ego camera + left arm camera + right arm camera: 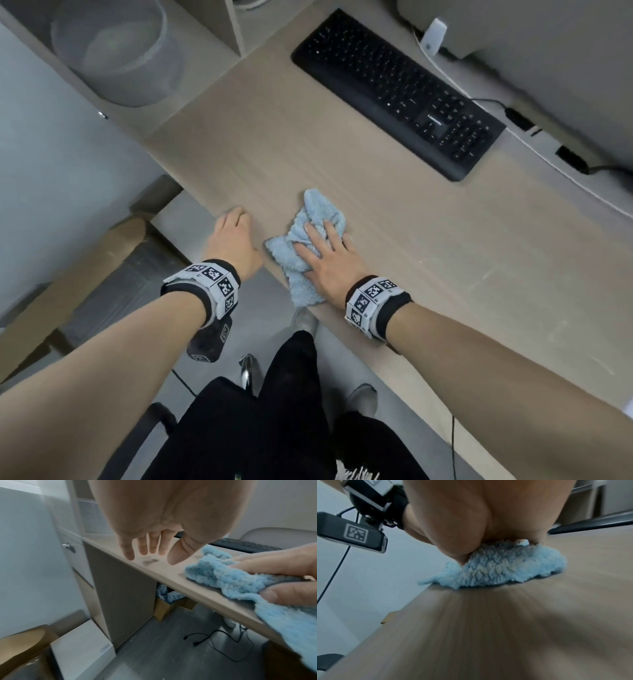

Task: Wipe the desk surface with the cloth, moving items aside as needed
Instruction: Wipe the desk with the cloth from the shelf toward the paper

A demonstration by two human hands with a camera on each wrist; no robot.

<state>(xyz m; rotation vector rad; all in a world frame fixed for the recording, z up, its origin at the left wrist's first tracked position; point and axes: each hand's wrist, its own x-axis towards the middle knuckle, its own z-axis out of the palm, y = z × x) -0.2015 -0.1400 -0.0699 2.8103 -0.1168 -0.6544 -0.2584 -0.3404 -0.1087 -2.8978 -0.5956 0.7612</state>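
Note:
A fluffy light-blue cloth (pixel 320 212) (pixel 228 580) (pixel 505 568) lies bunched near the front edge of the light wooden desk (pixel 411 274) (pixel 120 555) (pixel 505 628), one corner hanging over the edge. My right hand (pixel 329 250) (pixel 283 563) (pixel 479 513) lies spread on top of it, fingers straight, pressing it onto the wood. My left hand (pixel 236 233) (pixel 150 547) is just left of the cloth at the desk's front edge, fingers relaxed and holding nothing. A small dark smudge (pixel 150 561) shows on the wood below its fingertips.
A black keyboard (pixel 397 92) (pixel 248 546) lies at the back of the desk, with cables (pixel 520 120) and a monitor base (pixel 433 36) behind it. A cabinet with a drawer (pixel 68 547) adjoins the left. Boxes (pixel 163 609) and a cable (pixel 223 642) lie on the floor.

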